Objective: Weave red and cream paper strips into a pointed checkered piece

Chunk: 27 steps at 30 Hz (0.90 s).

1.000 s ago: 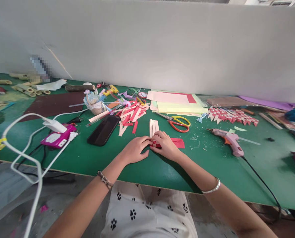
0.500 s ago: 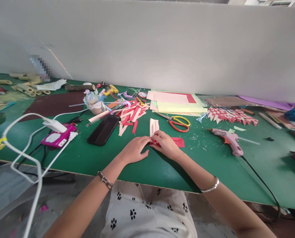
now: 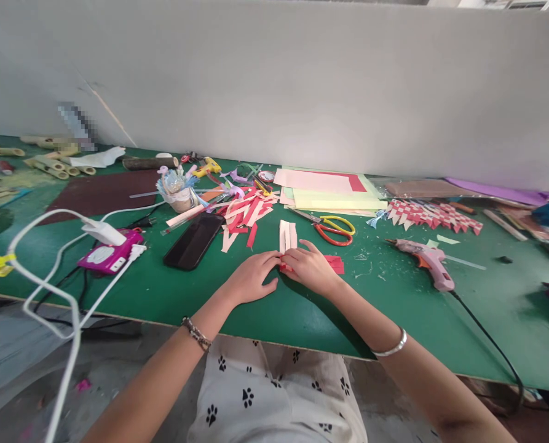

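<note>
Nearest the table edge, the left hand (image 3: 251, 278) and the right hand (image 3: 310, 269) rest together on the green table (image 3: 163, 289), fingertips meeting over a small woven piece (image 3: 287, 266) of red and pale paper strips. Compared with one second ago, the right hand lies flatter and covers more of the piece; the red checks visible earlier between the fingers are now almost hidden. Left fingers (image 3: 268, 259) are curled together, pressing the piece's left edge; right fingers (image 3: 302, 249) are slightly spread and press down on top of it. Pale strip ends (image 3: 288, 235) project beyond the fingertips, away from the person, and a red paper end (image 3: 335, 263) shows right of the right hand. Farther out lie scissors (image 3: 332, 228), a phone (image 3: 193, 240), and a glue gun (image 3: 425, 261) to the right.
</note>
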### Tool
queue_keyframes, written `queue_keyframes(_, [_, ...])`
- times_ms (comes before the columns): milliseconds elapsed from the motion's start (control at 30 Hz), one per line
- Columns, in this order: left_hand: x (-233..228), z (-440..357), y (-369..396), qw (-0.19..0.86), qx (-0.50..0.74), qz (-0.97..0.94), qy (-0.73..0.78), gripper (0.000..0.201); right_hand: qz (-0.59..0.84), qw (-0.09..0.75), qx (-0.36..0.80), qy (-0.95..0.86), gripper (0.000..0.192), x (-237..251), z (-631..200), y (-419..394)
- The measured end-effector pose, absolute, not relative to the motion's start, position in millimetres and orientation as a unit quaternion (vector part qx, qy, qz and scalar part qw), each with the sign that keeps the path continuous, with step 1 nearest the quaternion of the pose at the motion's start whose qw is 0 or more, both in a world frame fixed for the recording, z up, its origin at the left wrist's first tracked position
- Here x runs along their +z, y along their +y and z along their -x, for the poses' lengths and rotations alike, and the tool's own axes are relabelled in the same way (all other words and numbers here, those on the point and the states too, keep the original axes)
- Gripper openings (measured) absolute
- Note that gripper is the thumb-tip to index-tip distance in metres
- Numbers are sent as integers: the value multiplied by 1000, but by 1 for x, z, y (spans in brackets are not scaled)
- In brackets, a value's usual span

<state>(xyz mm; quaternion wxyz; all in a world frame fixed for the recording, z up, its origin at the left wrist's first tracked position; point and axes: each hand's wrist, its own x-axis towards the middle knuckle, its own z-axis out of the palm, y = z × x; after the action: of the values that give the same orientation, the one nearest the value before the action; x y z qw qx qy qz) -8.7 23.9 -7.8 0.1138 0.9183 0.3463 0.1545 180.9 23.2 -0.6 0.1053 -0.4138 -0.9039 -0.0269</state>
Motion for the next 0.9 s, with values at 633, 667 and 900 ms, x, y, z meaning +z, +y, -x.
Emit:
queue_keyframes(633, [-6, 8, 24, 130, 164, -912, 354, 22, 401, 111, -81, -906, 19, -5, -180, 22])
queue_keyframes(667, [-7, 8, 24, 130, 164, -912, 354, 22, 401, 114, -81, -905, 19, -5, -180, 22])
queue_keyframes(900, [-6, 8, 23, 129, 162, -913, 351, 22, 409, 119, -42, -904, 15, -4, -182, 23])
